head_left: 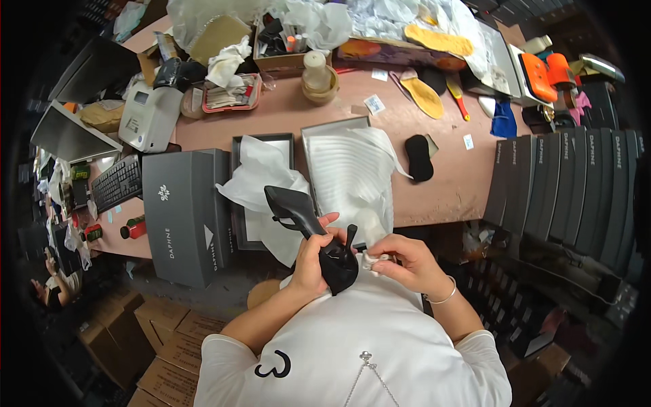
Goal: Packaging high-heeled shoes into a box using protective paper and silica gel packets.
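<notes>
While the left hand (310, 258) wraps its fingers around a glossy black high-heeled shoe (319, 234), the slim heel sticks upward and the pointed toe aims away over crinkled white tissue paper (261, 178). Just beside it, the right hand (401, 261) pinches a small wad of soft white material (371, 258) between thumb and fingertips, touching the shoe's rear. Both hands hover close to the chest, at the near edge of a pinkish-brown worktable (447, 183). Beyond lie an open grey shoebox (342, 152) lined with ribbed white foam, and a matte grey box lid (183, 210) at the left.
</notes>
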The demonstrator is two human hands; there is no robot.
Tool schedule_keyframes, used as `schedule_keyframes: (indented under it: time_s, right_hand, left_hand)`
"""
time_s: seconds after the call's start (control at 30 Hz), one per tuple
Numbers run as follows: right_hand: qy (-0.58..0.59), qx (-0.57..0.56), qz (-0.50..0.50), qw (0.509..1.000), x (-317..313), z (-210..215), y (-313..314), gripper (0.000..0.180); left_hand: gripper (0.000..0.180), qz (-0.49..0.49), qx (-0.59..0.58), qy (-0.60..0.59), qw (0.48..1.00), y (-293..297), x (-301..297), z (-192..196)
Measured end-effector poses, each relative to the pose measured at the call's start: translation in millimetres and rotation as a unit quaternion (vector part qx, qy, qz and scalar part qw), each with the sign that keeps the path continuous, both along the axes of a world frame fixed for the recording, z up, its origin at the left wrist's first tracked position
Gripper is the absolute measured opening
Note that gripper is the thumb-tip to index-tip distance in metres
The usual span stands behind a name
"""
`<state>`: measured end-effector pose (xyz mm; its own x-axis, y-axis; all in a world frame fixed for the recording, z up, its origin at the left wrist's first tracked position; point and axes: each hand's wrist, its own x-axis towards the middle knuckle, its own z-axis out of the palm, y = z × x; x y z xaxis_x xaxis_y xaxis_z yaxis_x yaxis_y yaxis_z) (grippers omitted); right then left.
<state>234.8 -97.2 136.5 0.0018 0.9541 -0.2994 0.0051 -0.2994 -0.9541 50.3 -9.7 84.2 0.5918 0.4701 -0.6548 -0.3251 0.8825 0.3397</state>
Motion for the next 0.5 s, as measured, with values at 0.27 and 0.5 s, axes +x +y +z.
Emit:
schedule_keyframes:
  time_s: [0.27, 0.5]
  right_hand:
    - [-0.242, 0.237, -0.001, 0.941, -43.1, -12.8, -4.3, 0.024]
    - [-0.249, 0.22, 0.041, 0.942, -49.4, -11.8, -14.7, 0.03]
  left_hand:
    - [0.047, -0.046, 0.004, 0.056, 0.997, -24.5, -4.6, -9.0]
    - [0.044, -0.035, -0.02, 0.049, 0.998, -33.1, -11.6, -16.5]
